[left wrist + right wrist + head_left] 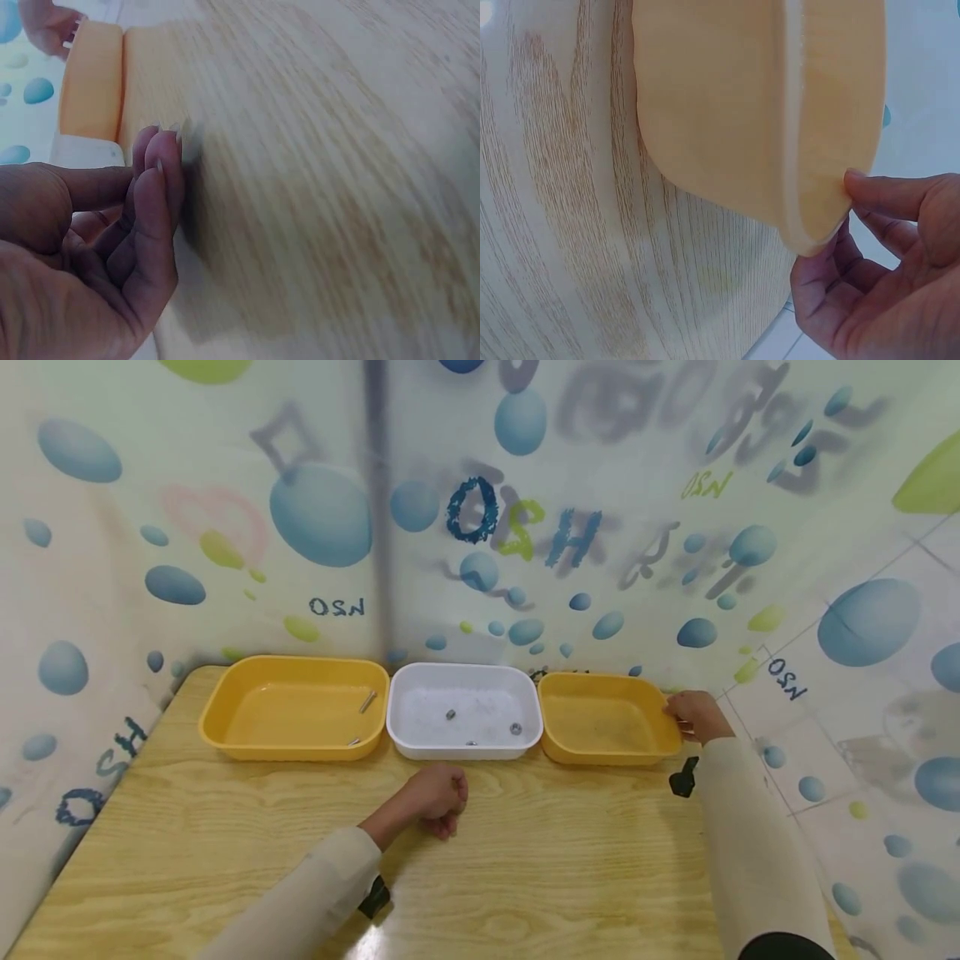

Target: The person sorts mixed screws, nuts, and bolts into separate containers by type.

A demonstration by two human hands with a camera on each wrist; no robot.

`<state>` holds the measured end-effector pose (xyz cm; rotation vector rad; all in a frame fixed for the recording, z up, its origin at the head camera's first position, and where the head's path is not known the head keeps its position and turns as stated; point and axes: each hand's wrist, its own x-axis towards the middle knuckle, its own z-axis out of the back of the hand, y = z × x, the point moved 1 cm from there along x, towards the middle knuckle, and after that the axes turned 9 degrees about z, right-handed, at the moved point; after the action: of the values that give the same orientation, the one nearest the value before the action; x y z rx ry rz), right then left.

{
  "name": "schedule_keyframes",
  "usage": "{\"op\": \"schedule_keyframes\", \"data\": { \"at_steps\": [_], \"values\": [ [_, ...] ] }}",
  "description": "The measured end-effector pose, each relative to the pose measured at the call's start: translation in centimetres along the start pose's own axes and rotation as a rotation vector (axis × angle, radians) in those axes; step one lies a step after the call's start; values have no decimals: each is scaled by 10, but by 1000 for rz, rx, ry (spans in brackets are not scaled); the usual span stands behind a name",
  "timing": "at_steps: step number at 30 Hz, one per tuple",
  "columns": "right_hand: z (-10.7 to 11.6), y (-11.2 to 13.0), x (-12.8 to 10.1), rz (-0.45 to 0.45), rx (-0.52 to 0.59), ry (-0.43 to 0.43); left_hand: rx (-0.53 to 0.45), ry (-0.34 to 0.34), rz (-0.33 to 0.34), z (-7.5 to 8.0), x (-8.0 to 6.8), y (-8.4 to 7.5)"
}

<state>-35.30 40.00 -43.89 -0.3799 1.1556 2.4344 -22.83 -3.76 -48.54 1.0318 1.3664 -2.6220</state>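
My right hand (699, 714) pinches the right-end rim of a yellow plastic tray (611, 725). In the right wrist view the thumb (862, 180) lies over the inside of that rim, with the fingers (817, 281) under its outer edge. My left hand (437, 795), its fingers loosely curled and holding nothing, is just in front of a white tray (483, 693). Metal nuts lie in the white tray, among them one at its right side (515, 728) and another near its middle (450, 714).
A larger yellow tray (285, 706) stands at the left in the same row, with a bolt (367, 702) and another small metal piece (354, 742) in it. The wooden table (525, 868) backs onto a patterned cloth (330, 510).
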Motion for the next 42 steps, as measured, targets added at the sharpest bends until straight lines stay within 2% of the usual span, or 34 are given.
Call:
{"op": "schedule_keyframes", "data": {
  "at_steps": [5, 9, 13, 21, 30, 35, 42],
  "values": [
    [0, -1, 0, -20, 7, 4, 32, 4, -49, -4, -7, -15],
    [0, -3, -2, -16, 14, 9, 21, 27, -69, -10, -13, -34],
    [-1, -3, -6, 1, 15, 7, 12, 58, -70, -14, -13, -54],
    [2, -4, -6, 7, -4, 11, -14, 64, -42, -19, -3, -90],
    [0, -5, -4, -17, 0, 8, -123, 36, -18, -27, 13, -120],
    [-3, -3, -1, -38, 2, 12, -190, 8, -25, -22, 19, -140],
    [3, 0, -1, -17, 15, 12, -261, -22, -34, -15, 26, -164]
  ]
}}
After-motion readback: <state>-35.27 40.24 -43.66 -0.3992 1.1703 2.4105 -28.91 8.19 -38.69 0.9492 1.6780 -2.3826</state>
